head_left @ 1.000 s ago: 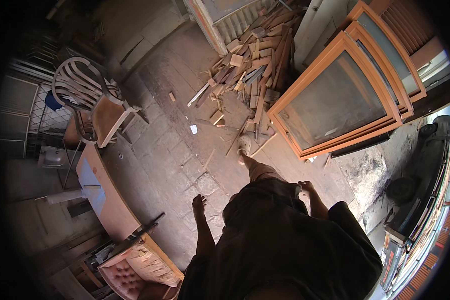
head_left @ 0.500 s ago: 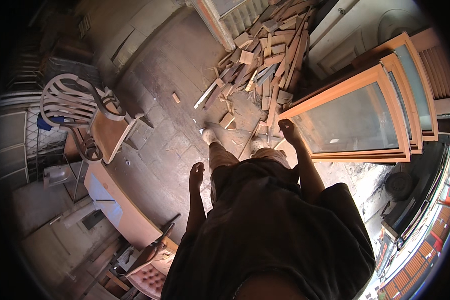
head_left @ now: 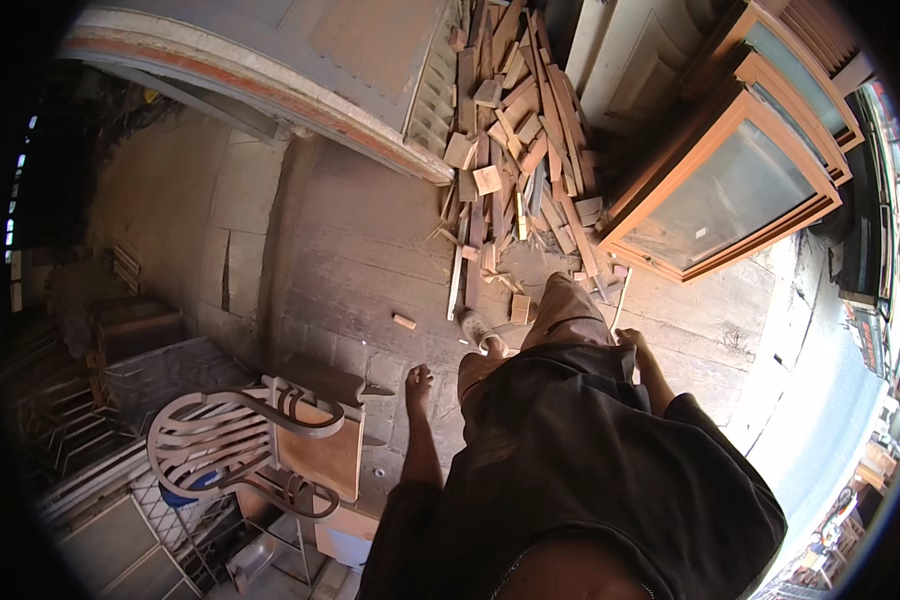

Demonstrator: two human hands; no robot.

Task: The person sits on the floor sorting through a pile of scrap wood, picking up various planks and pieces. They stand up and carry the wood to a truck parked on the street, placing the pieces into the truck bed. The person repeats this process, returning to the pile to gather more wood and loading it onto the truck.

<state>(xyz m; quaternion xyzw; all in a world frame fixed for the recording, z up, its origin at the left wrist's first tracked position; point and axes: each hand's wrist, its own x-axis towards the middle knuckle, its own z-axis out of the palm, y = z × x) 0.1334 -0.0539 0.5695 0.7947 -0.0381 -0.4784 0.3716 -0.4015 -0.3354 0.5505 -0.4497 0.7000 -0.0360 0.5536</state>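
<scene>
My left hand (head_left: 419, 381) hangs at my side over the paved floor, its fingers loosely curled in with nothing visible in them. On the other side my right hand (head_left: 630, 341) hangs beside my thigh, fingers also curled, and no held thing shows. A thin pale strip of wood (head_left: 622, 293) lies just beyond the right hand; whether they touch cannot be told. The nearest large thing ahead of that hand is a stack of orange-brown wood-framed glass panels (head_left: 720, 200), leaning together. A small wood block (head_left: 404, 321) lies on the floor ahead of my left hand.
A heap of wood offcuts (head_left: 515, 130) spreads ahead, beside a pale raised ledge (head_left: 260, 85). At left stands a wooden armchair (head_left: 315, 445) with a slatted back, near a metal-framed sink (head_left: 253, 558). A panelled door (head_left: 650, 80) leans behind the glass panels. Bright daylight falls at right.
My view has turned left: the armchair and wood heap sit differently, and more of the ledge shows. My right hand has swung back from beside the glass panels. My legs have stepped.
</scene>
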